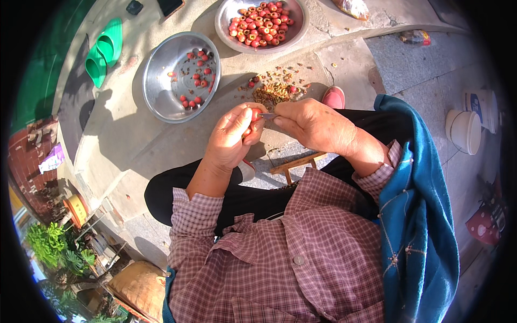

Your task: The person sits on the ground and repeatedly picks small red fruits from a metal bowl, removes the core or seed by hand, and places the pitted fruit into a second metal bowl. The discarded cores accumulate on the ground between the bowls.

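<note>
My left hand [234, 131] holds a red hawthorn fruit [256, 115] between thumb and forefinger, and more fruit shows in the curl of its fingers. In my right hand [317, 123] is a small metal blade [267, 116], its tip touching the fruit. Beyond both hands lies a pile of fruit scraps [270, 93] on the ground, with a few red fruits at its edges. A metal basin [161, 80] to the left holds several whole hawthorns and dark bits. A second metal basin [302, 36], farther off, is heaped with fruits, many showing hollowed openings.
Green slippers [105, 52] lie at the upper left. White buckets [464, 131] stand on the right, with a plastic bottle [415, 37] lying farther back. A wooden stool [299, 162] is between my legs. A blue garment [420, 226] hangs along my right side. Potted plants [46, 242] grow at lower left.
</note>
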Motion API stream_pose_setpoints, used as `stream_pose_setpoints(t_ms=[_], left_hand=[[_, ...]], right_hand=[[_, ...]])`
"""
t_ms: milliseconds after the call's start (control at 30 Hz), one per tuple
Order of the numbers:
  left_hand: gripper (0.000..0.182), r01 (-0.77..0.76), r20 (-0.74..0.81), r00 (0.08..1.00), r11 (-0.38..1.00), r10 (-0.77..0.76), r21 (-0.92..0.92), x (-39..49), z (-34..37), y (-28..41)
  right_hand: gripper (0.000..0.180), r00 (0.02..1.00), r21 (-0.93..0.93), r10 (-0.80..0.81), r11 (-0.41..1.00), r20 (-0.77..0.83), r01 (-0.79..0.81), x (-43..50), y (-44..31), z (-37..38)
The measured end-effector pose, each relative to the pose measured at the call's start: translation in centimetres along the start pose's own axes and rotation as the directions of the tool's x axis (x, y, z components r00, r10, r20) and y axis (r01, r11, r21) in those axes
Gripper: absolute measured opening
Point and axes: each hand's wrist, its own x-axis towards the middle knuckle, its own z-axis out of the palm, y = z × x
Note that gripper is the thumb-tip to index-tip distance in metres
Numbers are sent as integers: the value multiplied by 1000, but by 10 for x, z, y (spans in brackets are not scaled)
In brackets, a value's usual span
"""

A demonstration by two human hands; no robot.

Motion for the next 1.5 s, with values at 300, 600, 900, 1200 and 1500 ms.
stream_pose_setpoints(t_ms=[300, 600, 900, 1200, 1500], left_hand=[[33, -71, -32, 997, 996, 70, -46, 0, 2, -6], [30, -155, -28, 988, 986, 154, -58, 0, 2, -9], [27, -235, 35, 971, 971, 237, -45, 3, -5, -15], [25, -198, -33, 978, 967, 206, 158, 4, 2, -10], [27, -168, -67, 975, 899, 212, 404, 6, -6, -15]], right_hand=[[23, 989, 253, 142, 956, 35, -146, 3, 5, 12], [28, 902, 707, 311, 562, 300, -429, 4, -1, 16], [23, 845, 852, 171, 48, 507, -521, -3, -2, 11], [17, 956, 288, 93, 958, -277, -10, 5, 16, 31], [17, 915, 124, 47, 992, -401, 3, 4, 8, 13]])
